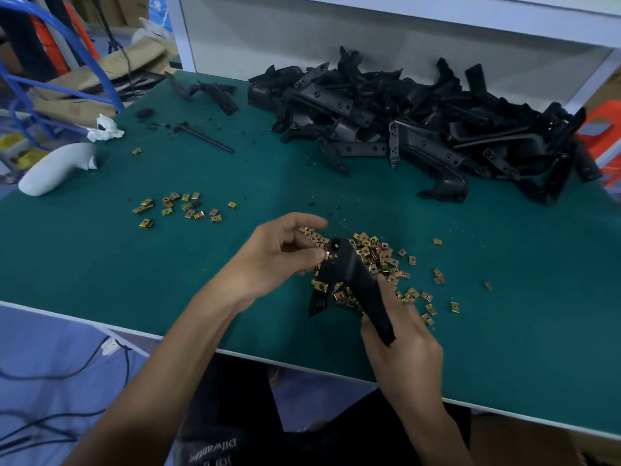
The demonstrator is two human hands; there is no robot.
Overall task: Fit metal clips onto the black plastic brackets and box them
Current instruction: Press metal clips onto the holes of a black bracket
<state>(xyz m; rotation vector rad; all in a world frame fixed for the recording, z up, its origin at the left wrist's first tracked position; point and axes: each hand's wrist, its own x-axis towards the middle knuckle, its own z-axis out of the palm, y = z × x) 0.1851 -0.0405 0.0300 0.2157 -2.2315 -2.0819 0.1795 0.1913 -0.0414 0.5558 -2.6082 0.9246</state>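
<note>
One clip (321, 286) sits on the bracket (353, 274); left hand (279, 253) pinches a second clip (326, 255) at its top edge. Right hand (400, 334) grips the stem. Push square, fully home.

Both forearms are seen bare. The left forearm is brought in from 7 o'clock and stretched toward 1 o'clock. The left hand (282, 253) is held with its fingers curled, and a metal clip (327, 255) is pinched at the thumb tip. The right forearm is angled from 5 o'clock toward 11 o'clock. The right hand (403, 344) is wrapped round the lower end of a black bracket (349, 274), its back turned upward. The left hand is placed at 10 o'clock of the right.
</note>
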